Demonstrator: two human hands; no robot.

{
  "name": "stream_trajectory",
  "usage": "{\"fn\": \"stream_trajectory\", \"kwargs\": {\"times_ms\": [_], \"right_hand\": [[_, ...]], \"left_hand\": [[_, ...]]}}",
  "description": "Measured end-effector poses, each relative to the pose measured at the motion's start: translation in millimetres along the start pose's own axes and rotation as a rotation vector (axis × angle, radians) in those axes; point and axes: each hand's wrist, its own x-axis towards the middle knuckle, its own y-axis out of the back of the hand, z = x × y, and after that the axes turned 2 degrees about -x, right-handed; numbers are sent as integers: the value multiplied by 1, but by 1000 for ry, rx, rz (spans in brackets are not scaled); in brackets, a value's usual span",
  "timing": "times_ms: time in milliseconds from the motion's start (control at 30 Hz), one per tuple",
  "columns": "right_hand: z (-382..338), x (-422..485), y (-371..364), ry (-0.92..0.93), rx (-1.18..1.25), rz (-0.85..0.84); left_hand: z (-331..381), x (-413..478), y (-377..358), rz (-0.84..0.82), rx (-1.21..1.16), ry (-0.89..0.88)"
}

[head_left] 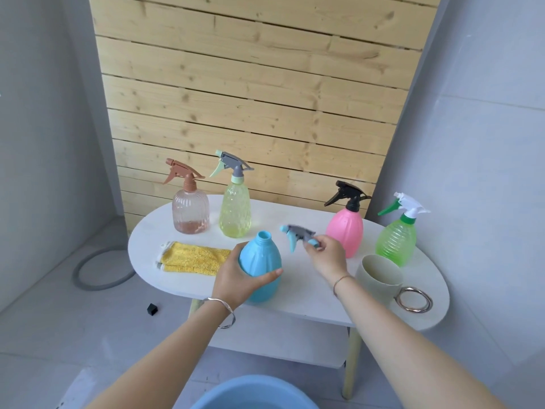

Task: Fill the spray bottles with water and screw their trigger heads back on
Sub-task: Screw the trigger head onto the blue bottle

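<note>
The left grip (236, 278) is wrapping the one open blue bottle (261, 261) at the surface's (295, 299) 6 o'clock edge, its long axis upright and its neck pointing to 12. The right grip (326, 256) is pinching the single loose trigger head (298, 235), its nozzle aiming at 9. Four capped bottles (344, 231) are standing behind.

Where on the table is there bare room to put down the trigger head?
Bare tabletop lies between the yellow bottle and the pink bottle, and along the front edge between the blue bottle and the cream mug. The right end is crowded: pink bottle, green bottle, mug.
</note>
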Motion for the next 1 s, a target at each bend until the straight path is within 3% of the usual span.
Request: {"fn": "stream_trajectory", "kwargs": {"times_ms": [167, 300, 700, 900, 1000], "right_hand": [[-70, 0, 38, 26, 699, 19], [-105, -10, 60, 103, 946, -73], [-100, -7, 41, 111, 901, -71], [-69, -19, 30, 126, 461, -445], [-56, -20, 30, 98, 416, -457]], "left_hand": [[4, 6, -11, -74, 32, 13], [7, 6, -24, -108, 5, 13], [6, 7, -33, -139, -39, 9], [1, 10, -34, -138, -42, 3], [0, 12, -35, -144, -47, -3]]}}
